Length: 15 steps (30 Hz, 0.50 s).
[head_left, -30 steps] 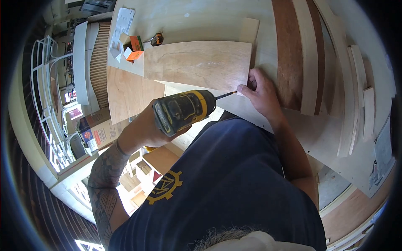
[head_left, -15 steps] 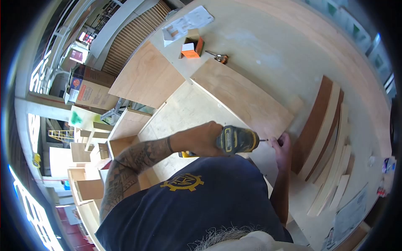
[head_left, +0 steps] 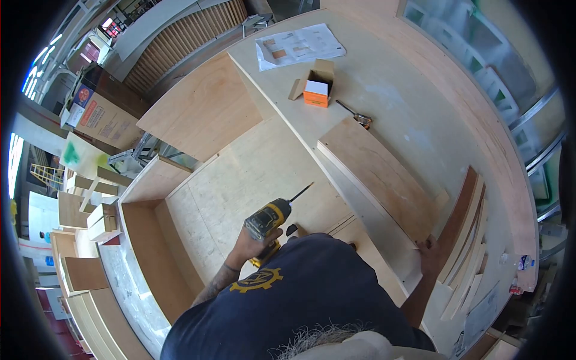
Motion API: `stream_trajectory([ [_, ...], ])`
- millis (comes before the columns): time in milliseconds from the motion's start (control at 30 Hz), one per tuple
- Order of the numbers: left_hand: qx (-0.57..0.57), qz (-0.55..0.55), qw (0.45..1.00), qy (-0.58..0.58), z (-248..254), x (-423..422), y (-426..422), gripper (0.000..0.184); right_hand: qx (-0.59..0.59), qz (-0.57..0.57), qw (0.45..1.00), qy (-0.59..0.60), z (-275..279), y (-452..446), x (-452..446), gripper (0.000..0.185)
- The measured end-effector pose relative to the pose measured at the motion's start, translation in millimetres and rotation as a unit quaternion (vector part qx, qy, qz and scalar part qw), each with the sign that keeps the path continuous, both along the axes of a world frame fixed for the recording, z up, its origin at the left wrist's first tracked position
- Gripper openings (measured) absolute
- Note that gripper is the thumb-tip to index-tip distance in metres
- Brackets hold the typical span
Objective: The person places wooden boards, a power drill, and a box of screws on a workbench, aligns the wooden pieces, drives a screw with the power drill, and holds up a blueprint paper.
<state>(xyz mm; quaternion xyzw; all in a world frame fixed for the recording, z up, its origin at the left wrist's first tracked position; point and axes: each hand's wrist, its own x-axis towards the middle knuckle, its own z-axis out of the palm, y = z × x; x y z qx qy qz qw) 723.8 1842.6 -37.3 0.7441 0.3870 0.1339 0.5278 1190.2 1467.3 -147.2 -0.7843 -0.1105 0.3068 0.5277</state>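
Observation:
My left hand (head_left: 245,245) is closed around the grip of a yellow and black cordless drill (head_left: 269,219). Its long bit (head_left: 302,191) points up and to the right, touching nothing. On the pale worktop (head_left: 390,90) lies a plywood board (head_left: 378,174), set along the inner edge. Around that board's near corner, my right hand (head_left: 428,257) has its fingers curled together; whether a small screw is between them cannot be made out. A screwdriver (head_left: 358,117) lies beyond the board's far end.
An open orange box (head_left: 316,95) and printed sheets (head_left: 300,45) lie on the worktop. Wood strips (head_left: 465,234) are stacked right of my right hand. A lower plywood surface (head_left: 240,162) lies inside the curved counter, with an upright panel (head_left: 204,111) beyond.
My left hand has drawn the drill left and back, away from the board's corner. My right hand stays at that corner. The view has shifted, showing more of the counter.

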Motion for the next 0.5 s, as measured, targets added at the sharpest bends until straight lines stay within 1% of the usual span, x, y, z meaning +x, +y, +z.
stream_trajectory([
  [33,-0.011,0.04,0.999,0.017,-13,-16,7,0.036,0.007,0.005,0.999,0.031,6,5,-2,0.066],
  [67,-0.024,0.081,0.996,0.034,-25,-30,13,0.035,0.003,0.005,1.0,0.025,10,11,-3,0.066],
  [100,-0.128,0.146,0.98,0.039,-33,-40,16,0.036,-0.155,-0.004,0.981,-0.117,20,16,0,0.069],
  [133,-0.135,0.147,0.979,0.036,-40,-51,19,0.036,-0.305,-0.012,0.918,-0.253,37,28,-1,0.072],
  [200,-0.116,0.211,0.967,0.085,-53,-71,27,0.04,-0.332,-0.061,0.83,-0.444,58,80,-7,0.075],
  [267,-0.116,0.222,0.964,0.091,-64,-89,34,0.041,-0.213,-0.086,0.871,-0.434,75,139,-5,0.071],
  [333,-0.178,0.226,0.948,0.14,-73,-107,42,0.042,-0.135,-0.016,0.926,-0.352,114,214,-22,0.059],
  [400,-0.185,0.233,0.945,0.135,-85,-118,46,0.042,-0.029,0.065,0.923,-0.378,122,281,-36,0.049],
  [467,-0.191,0.243,0.943,0.126,-103,-123,49,0.042,-0.008,0.161,0.901,-0.403,150,346,-60,0.041],
  [500,-0.182,0.255,0.941,0.126,-116,-124,51,0.041,0.036,0.188,0.897,-0.399,147,375,-60,0.039],
])
